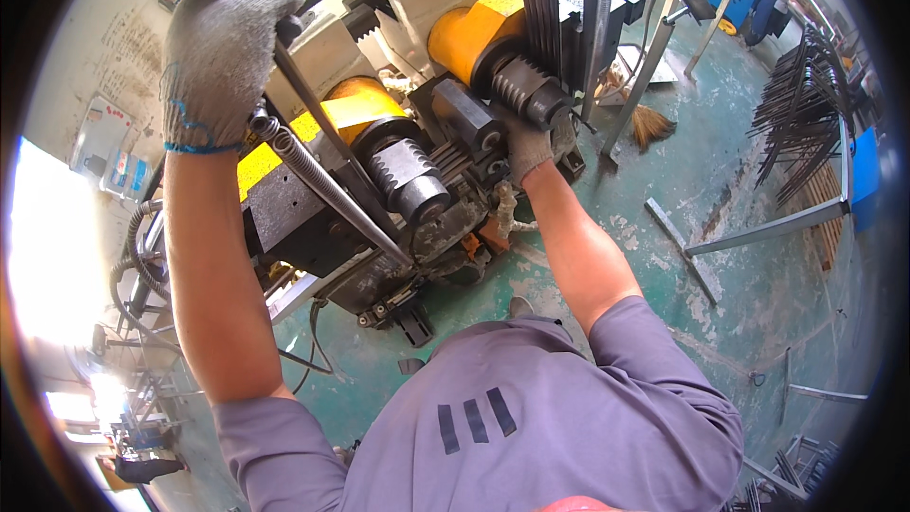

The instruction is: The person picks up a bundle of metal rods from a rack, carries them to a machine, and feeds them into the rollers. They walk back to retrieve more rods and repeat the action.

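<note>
Left hand [226, 57], gloved, closed around metal bar [305, 87] slanting across left side of machine [365, 102]. Right hand [527, 148], gloved, at black block [464, 116] between ridged rollers; fingers hidden, grip undeterminable. Broom [652, 126] on floor [607, 194], right.

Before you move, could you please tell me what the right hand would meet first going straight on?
Probably the black ridged roller that hides part of the right hand, though the depth there is unclear.

Passage between the ribbed rollers [406, 169] was blocked by a faceted block [464, 116] and, leftward, by a coil spring [320, 185]; rightward, green floor [711, 137] was left open
</note>
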Motion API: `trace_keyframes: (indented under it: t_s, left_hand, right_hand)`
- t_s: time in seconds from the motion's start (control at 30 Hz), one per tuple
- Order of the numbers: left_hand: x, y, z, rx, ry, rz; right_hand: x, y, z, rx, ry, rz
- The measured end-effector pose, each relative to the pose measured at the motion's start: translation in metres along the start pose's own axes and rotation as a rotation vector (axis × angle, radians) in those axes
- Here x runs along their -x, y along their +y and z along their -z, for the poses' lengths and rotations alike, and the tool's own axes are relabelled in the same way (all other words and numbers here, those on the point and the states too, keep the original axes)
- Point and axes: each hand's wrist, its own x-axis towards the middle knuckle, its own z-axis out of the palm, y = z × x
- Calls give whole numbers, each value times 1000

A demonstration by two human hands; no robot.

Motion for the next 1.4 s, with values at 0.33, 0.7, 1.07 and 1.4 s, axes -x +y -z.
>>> trace_keyframes:
  t_s: [0.33, 0.7, 1.07, 1.4]
  left_hand:
    - [3, -17, 30, 244, -225, 156]
    - [12, -10, 32, 189, -192, 141]
    - [17, -3, 29, 173, -129, 181]
    - [15, -15, 34, 162, -184, 227]
  right_hand:
    - [0, 32, 20, 864, -79, 616]
    - [0, 34, 22, 363, -145, 184]
    - [5, 29, 16, 247, -145, 147]
    - [8, 25, 20, 176, -172, 48]
